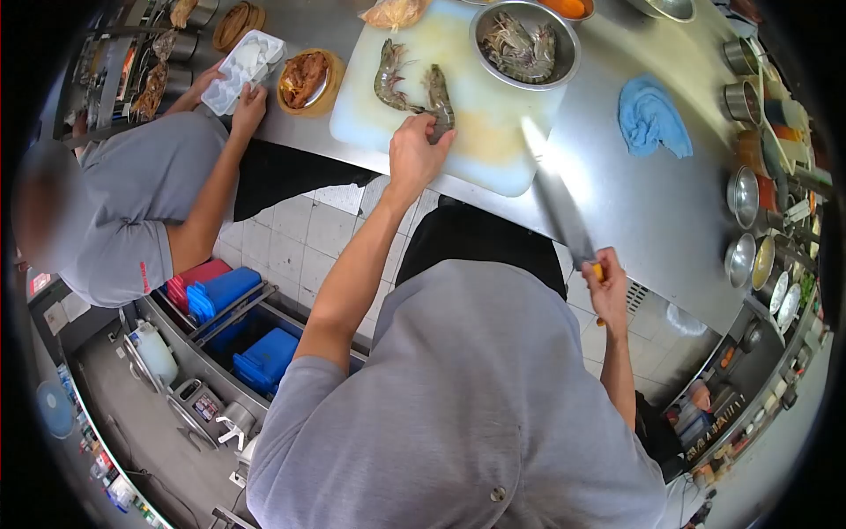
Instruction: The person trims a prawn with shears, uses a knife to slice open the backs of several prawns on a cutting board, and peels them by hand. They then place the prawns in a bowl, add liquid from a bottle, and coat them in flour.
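My left hand (419, 152) is closed on the near end of a dark striped prawn (439, 91) lying on the white cutting board (352, 123). Just left of it on the board lies a second whole prawn (388, 78), curled, with its legs showing. My right hand (604, 289) is wrapped round the yellow handle of a large kitchen knife (566, 214). The blade points away from me, over the counter's front edge, with its tip near the board's right side. Behind the board's right part, a steel bowl (568, 72) holds several more prawns.
At left, a co-worker (150, 185) holds a white plastic tray (233, 66). A round container of reddish-brown food (304, 79) stands between us. On the steel counter (608, 181) lies a blue cloth (652, 116). A bag of pale orange food (394, 12) sits at the board's back; metal bowls (743, 196) line the right.
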Demonstrator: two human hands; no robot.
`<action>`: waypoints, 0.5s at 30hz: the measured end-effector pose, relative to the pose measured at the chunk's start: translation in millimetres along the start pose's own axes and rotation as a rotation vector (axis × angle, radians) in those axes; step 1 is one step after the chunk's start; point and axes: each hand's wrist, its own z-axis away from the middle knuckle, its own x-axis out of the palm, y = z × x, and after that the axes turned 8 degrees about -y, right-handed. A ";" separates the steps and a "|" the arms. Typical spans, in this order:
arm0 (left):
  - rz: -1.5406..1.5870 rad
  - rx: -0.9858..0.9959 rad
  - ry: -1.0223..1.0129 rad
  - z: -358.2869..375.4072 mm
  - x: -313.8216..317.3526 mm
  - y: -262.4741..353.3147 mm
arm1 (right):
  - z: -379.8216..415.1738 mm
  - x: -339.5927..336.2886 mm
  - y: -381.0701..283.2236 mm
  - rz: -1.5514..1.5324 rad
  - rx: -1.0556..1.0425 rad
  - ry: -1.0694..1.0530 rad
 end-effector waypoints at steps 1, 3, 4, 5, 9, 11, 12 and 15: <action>0.030 -0.009 0.009 -1.6 1.8 -0.3 | -4.5 5.7 -14.8 0.023 -0.049 -0.016; 0.060 -0.031 0.014 0.7 5.5 2.1 | -17.5 20.8 -58.8 0.073 -0.141 -0.051; 0.055 -0.038 0.016 -0.8 5.3 3.2 | -28.0 24.9 -64.1 0.090 -0.179 -0.061; 0.048 -0.047 0.017 -0.1 4.6 3.7 | -37.4 29.0 -67.9 0.107 -0.216 -0.075; 0.119 -0.098 0.027 2.6 8.1 5.7 | -60.4 29.9 -85.0 0.175 -0.194 -0.150; 0.122 -0.110 0.038 1.7 9.2 7.6 | -64.1 31.8 -83.5 0.135 -0.225 -0.149; 0.127 -0.109 0.040 1.4 9.4 7.7 | -64.2 33.0 -81.2 0.118 -0.238 -0.153; 0.143 -0.132 0.035 0.7 10.4 8.1 | -63.1 31.8 -75.1 0.101 -0.310 -0.138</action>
